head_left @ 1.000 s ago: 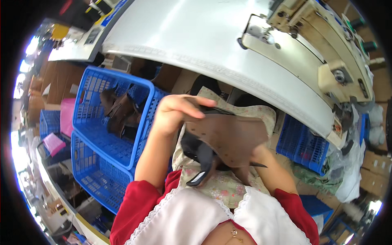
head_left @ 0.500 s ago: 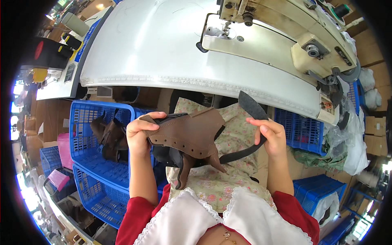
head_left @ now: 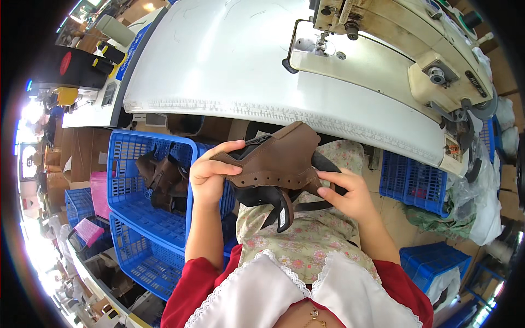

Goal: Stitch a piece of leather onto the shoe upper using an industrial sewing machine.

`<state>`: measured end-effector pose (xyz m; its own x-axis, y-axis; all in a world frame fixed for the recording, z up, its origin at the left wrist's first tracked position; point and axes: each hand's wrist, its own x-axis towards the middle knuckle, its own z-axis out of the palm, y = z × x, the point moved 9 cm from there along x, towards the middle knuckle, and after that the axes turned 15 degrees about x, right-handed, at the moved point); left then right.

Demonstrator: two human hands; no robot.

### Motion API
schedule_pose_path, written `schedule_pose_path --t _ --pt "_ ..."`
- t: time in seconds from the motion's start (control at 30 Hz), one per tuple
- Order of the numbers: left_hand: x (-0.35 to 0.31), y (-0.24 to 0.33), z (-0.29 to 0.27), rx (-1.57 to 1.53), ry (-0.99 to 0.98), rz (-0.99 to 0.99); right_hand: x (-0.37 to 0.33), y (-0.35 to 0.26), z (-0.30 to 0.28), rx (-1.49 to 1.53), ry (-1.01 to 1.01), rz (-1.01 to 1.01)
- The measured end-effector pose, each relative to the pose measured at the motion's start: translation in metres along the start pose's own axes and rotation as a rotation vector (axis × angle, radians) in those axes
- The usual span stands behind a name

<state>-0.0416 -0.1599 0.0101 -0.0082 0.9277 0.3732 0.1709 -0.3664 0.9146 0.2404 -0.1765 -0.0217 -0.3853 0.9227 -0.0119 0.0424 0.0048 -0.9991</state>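
A brown leather boot upper (head_left: 281,156), with stitched edges, a row of punched eyelet holes and a black lining, is held up above my lap. My left hand (head_left: 210,175) pinches its left end between thumb and fingers, close to a black zip. At the right edge my right hand (head_left: 350,195) grips the upper by a brown flap. A black strip (head_left: 313,206) loops around behind and below that hand; how it joins the upper is hidden. Black lining and a tab hang down underneath.
A white sewing table (head_left: 219,65) with a ruler edge lies ahead, carrying a sewing machine (head_left: 377,71) at right. Blue crates (head_left: 194,202) stand on the left, the upper one holding more brown uppers (head_left: 161,177). Another blue crate (head_left: 413,183) and plastic bags (head_left: 484,213) are at right.
My right hand has moved left and in to the upper's right edge, and the black strip it held out now hangs lower behind. The upper has tilted and risen slightly.
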Motion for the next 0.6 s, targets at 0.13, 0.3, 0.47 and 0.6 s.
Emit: schedule_pose_path --t 0.13,0.3,0.47,0.6 --pt "0.001 -0.003 -0.001 -0.029 0.039 -0.011 0.002 -0.004 -0.005 0.028 0.031 -0.081" --pt "0.004 -0.005 -0.005 -0.091 0.074 -0.059 0.004 -0.02 -0.016 0.032 0.032 -0.11" --pt "0.004 -0.015 -0.028 -0.127 0.151 -0.087 0.0 -0.015 -0.046 0.464 0.236 -0.008" --pt "0.001 -0.023 -0.039 -0.149 0.208 -0.13 -0.01 -0.048 -0.075 0.182 0.437 -0.236"
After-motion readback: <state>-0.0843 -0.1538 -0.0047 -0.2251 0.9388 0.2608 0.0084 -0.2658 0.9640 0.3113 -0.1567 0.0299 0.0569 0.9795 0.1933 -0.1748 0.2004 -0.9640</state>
